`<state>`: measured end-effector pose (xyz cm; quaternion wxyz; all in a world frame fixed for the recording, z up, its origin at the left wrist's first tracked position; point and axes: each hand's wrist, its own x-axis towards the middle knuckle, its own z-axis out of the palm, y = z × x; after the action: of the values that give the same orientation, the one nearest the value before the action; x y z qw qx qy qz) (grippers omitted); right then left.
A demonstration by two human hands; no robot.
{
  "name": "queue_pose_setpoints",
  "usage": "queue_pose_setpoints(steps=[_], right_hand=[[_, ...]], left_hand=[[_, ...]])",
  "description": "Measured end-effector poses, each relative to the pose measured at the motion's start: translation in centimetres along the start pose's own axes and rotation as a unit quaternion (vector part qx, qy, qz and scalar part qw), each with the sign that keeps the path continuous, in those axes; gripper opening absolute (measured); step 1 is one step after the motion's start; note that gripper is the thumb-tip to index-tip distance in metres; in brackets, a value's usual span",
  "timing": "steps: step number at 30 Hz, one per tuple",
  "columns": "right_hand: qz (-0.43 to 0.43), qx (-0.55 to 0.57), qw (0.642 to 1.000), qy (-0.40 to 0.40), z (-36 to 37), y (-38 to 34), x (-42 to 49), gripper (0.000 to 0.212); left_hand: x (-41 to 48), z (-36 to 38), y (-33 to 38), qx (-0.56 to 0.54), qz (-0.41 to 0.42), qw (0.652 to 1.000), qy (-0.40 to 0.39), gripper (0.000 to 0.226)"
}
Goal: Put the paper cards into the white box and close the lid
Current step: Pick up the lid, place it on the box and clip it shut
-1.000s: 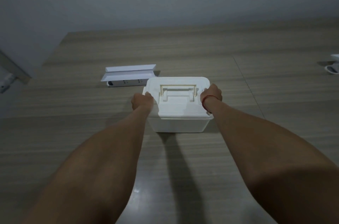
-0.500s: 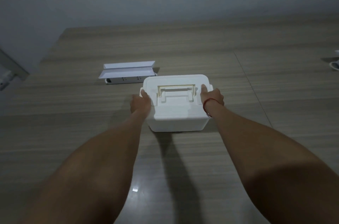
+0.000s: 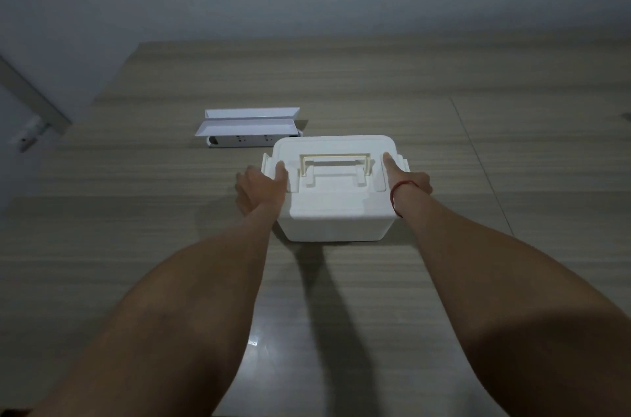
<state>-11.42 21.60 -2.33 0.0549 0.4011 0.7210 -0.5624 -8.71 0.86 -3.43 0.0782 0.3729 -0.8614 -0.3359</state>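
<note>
Beyond the left hand (image 3: 259,189), folded paper cards (image 3: 247,123) lie over a power strip (image 3: 239,140), bare table (image 3: 119,211) stretching left toward the edge. This hand's fingers clasp the white box (image 3: 336,211) at its left side, thumb on the closed lid (image 3: 333,157). The box's long axis runs left-right, handle (image 3: 336,160) flat. The right hand (image 3: 408,182) grips the right side; open tabletop lies beyond.

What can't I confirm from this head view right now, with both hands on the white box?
- Contents of the white box: hidden by its lid, which is on.
- Side latches: covered by the left hand and right hand, so locked or not is unclear.
- Folded white paper: covers most of the power strip.
- Object at the right edge: cut off by the frame.
</note>
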Motion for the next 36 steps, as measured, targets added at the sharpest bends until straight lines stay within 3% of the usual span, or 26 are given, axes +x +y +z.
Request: queue_pose_setpoints(steps=[3, 6, 13, 21, 25, 28, 30, 32, 36], right_hand=[[-0.019, -0.003, 1.0, 0.0, 0.2, 0.1, -0.1, 0.077], [-0.035, -0.02, 0.999, 0.006, -0.2, 0.4, 0.1, 0.072], [-0.068, -0.055, 0.995, 0.046, -0.4, 0.8, -0.5, 0.068], [-0.162, -0.161, 0.969, 0.092, 0.3, 0.7, -1.2, 0.046], [-0.195, -0.217, 0.951, 0.104, 0.2, 0.3, -1.0, 0.04], [-0.171, -0.174, 0.965, 0.098, 0.3, -0.2, -0.8, 0.037], [-0.142, -0.125, 0.978, 0.087, 1.0, -0.7, -0.8, 0.045], [-0.116, -0.118, 0.983, 0.077, 2.2, -1.2, -1.0, 0.066], [-0.114, -0.174, 0.975, 0.075, 3.8, -0.8, -1.4, 0.102]], left_hand=[[0.3, 0.4, 0.0, -0.091, -0.048, 0.993, -0.059, 0.069], [0.1, 0.8, -0.6, -0.12, -0.01, 0.992, -0.028, 0.057], [-0.2, 0.6, 0.0, -0.067, 0.067, 0.995, 0.015, 0.046], [-0.3, 1.0, -0.3, -0.037, 0.131, 0.99, 0.021, 0.032], [-0.2, 1.1, -0.2, 0.006, 0.145, 0.989, 0.028, 0.032], [-0.6, 0.7, 0.5, 0.011, 0.1, 0.995, 0.028, 0.036], [-0.6, 0.4, 1.6, -0.031, 0.022, 0.999, 0.005, 0.048], [-0.5, 0.4, 2.8, -0.068, -0.053, 0.996, -0.028, 0.068], [-1.3, 0.9, 3.2, -0.028, -0.048, 0.997, -0.053, 0.092]])
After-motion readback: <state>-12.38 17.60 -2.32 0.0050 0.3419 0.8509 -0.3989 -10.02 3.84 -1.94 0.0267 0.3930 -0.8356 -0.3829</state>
